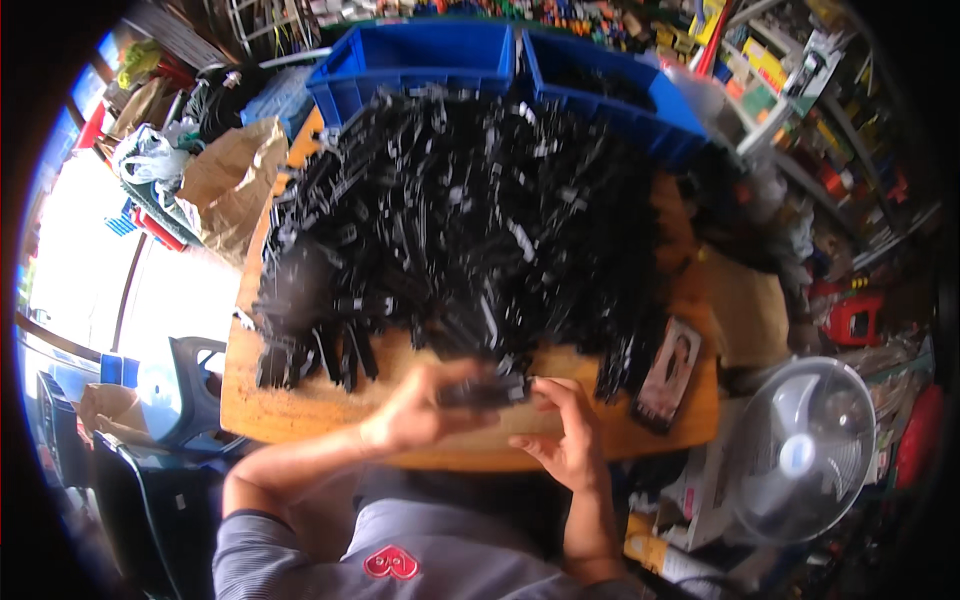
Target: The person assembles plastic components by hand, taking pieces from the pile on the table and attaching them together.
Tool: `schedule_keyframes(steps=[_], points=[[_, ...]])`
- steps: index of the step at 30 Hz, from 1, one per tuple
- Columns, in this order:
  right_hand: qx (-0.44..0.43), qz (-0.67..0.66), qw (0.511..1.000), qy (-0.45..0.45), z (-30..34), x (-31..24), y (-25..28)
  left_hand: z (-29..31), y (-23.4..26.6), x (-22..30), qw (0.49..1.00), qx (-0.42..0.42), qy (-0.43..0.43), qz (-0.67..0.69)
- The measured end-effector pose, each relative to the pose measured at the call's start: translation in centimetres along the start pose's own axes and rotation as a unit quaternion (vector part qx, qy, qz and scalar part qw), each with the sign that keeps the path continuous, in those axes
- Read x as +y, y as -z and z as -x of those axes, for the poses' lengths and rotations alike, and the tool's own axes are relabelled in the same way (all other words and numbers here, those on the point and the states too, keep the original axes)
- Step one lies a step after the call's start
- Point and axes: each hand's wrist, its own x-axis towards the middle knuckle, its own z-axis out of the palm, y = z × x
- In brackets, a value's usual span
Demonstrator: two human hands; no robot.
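A big heap of small black plastic parts (470,220) covers most of a wooden table (300,400). At the table's near edge my left hand (425,405) grips a black part (485,392), fingers curled round it. My right hand (565,430) meets it from the right, with its fingertips on the right end of the same part. Motion blur hides the part's exact shape.
Two blue plastic crates (420,60) stand behind the heap. A brown paper bag (235,180) lies at the left, a flat card with a picture (670,370) at the right edge of the table, a white fan (800,450) lower right. Cluttered shelves (800,90) fill the right.
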Motion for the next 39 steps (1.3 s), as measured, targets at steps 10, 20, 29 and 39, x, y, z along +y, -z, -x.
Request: schedule_keyframes(steps=[10,20,29,39], points=[[-0.011,0.138,0.99,0.039,-0.1,1.0,-1.6,-32.7,19.1,16.9,0.949,0.06,-0.234,-0.201],[-0.066,0.168,0.984,-0.005,-0.2,1.6,-0.2,-1.1,3.3,-0.9,0.814,0.073,-0.214,-0.535],[-0.031,-0.086,0.982,-0.164,1.0,0.7,0.0,-0.2,4.9,-4.9,0.789,0.093,-0.266,-0.546],[0.092,0.009,0.995,0.03,0.3,-1.8,-4.5,2.1,-1.1,-2.7,0.993,-0.016,-0.111,0.033]])
